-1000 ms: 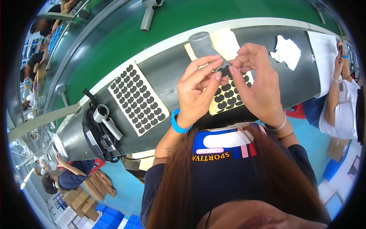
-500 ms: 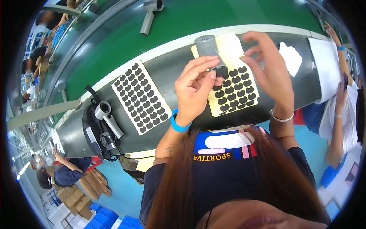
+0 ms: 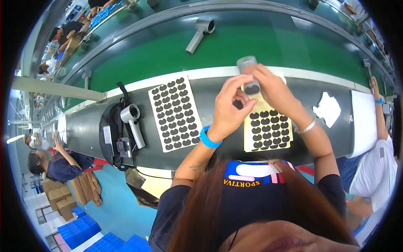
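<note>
1. At the centre of the view, the right hand (image 3: 275,90) has its fingers closed around a grey cylindrical part (image 3: 248,72), holding it upright above the far edge of the surface (image 3: 84,130).
2. Just at 7 o'clock from that part, the left hand (image 3: 228,111) is lifted with thumb and forefinger pinched together; whether a small dark pad sits between them cannot be told. Its other fingers curl loosely.
3. A blue band (image 3: 208,138) circles the left wrist, and a thin metal bracelet (image 3: 305,127) circles the right wrist.
4. Beneath the right forearm, at 5 o'clock from the hands, lies a yellow sheet (image 3: 265,128) carrying rows of dark round pads, with bare gaps near its top.
5. At 9 o'clock from the hands lies a white sheet (image 3: 175,113) filled with the same dark pads.
6. Further out at 9 o'clock, a pale handheld tool (image 3: 132,124) rests on a dark mat.
7. At 3 o'clock, a crumpled white cloth (image 3: 328,108) lies on the surface.
8. At 12 o'clock, a green conveyor belt (image 3: 294,46) runs past, carrying a grey dryer-shaped body (image 3: 200,33).
</note>
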A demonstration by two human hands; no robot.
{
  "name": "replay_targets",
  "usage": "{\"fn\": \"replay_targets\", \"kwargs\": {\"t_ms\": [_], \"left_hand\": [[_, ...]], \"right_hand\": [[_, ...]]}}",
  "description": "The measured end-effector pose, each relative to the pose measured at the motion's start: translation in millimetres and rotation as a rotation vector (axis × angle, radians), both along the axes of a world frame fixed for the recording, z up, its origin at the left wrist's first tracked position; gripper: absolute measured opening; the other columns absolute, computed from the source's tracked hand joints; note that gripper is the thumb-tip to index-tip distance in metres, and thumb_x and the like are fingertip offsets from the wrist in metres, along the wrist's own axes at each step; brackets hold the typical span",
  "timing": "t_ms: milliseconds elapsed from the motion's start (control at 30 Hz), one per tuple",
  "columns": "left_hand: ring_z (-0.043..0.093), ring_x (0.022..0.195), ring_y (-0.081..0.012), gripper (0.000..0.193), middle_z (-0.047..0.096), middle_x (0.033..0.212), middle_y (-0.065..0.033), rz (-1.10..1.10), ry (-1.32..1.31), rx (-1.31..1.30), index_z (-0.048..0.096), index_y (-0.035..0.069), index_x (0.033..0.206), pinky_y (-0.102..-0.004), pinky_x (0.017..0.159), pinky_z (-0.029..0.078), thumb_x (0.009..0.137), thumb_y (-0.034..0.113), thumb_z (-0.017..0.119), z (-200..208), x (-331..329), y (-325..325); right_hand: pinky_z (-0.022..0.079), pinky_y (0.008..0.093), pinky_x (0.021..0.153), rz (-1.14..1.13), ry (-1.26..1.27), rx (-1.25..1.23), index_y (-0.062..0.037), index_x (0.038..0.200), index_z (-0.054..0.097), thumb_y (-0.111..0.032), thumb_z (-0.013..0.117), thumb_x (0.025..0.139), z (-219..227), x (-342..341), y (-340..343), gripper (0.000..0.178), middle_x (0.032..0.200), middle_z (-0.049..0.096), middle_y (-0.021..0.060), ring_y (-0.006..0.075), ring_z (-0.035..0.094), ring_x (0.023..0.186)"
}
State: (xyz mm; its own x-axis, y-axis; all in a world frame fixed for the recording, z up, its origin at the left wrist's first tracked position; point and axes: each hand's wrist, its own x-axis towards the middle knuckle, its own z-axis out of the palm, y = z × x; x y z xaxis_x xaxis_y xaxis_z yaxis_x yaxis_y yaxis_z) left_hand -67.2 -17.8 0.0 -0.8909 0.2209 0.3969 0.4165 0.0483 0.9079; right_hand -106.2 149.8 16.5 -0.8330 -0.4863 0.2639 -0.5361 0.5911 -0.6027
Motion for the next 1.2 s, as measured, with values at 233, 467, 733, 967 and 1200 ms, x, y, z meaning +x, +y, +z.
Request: {"fn": "replay_targets", "kwargs": {"t_ms": [233,467,733,967,1200], "left_hand": [[0.057,0.110,-0.0256,0.047,0.050,0.133,-0.0159,0.025,-0.011,-0.183,0.057,0.004,0.122,-0.0331,0.083,0.052,0.077,0.005,0.071,-26,1,-13],[0.038,0.125,-0.0435,0.045,0.039,0.138,-0.0249,0.404,0.198,-0.762,0.056,0.008,0.121,-0.0468,0.104,0.034,0.079,0.018,0.069,-39,-95,-96],[0.056,0.096,-0.0406,0.044,0.056,0.104,-0.0226,0.231,0.201,-1.099,0.057,0.015,0.124,-0.0454,0.083,0.048,0.081,0.008,0.065,-59,-186,-166],[0.057,0.089,-0.0393,0.044,0.050,0.103,-0.0204,0.306,0.210,-0.878,0.061,0.010,0.117,-0.0454,0.080,0.049,0.077,0.021,0.074,-64,-201,-104],[0.057,0.090,-0.0406,0.042,0.050,0.105,-0.0221,0.358,0.239,-0.910,0.060,0.008,0.117,-0.0449,0.080,0.049,0.080,0.022,0.072,-65,-209,-112]], "right_hand": [[0.048,0.0408,0.085,-0.176,0.436,0.536,-0.0056,0.116,0.054,0.005,0.051,0.078,-46,-142,54,0.039,0.132,0.047,0.0123,0.0346,0.056,0.102],[0.045,0.0409,0.094,-0.142,0.288,0.194,-0.0080,0.129,0.046,0.006,0.060,0.077,-6,-104,58,0.056,0.138,0.042,0.0150,0.0382,0.050,0.116],[0.045,0.0376,0.094,-0.063,0.797,-0.301,-0.0070,0.132,0.047,-0.009,0.070,0.074,195,79,75,0.062,0.134,0.048,0.0201,0.0313,0.053,0.119],[0.039,0.0393,0.101,-0.206,1.121,-0.132,-0.0043,0.135,0.044,-0.015,0.070,0.072,234,153,118,0.069,0.138,0.042,0.0255,0.0363,0.048,0.123],[0.038,0.0400,0.103,-0.235,1.212,-0.262,-0.0043,0.134,0.045,-0.015,0.069,0.073,221,191,222,0.067,0.137,0.043,0.0261,0.0368,0.048,0.123]]}}
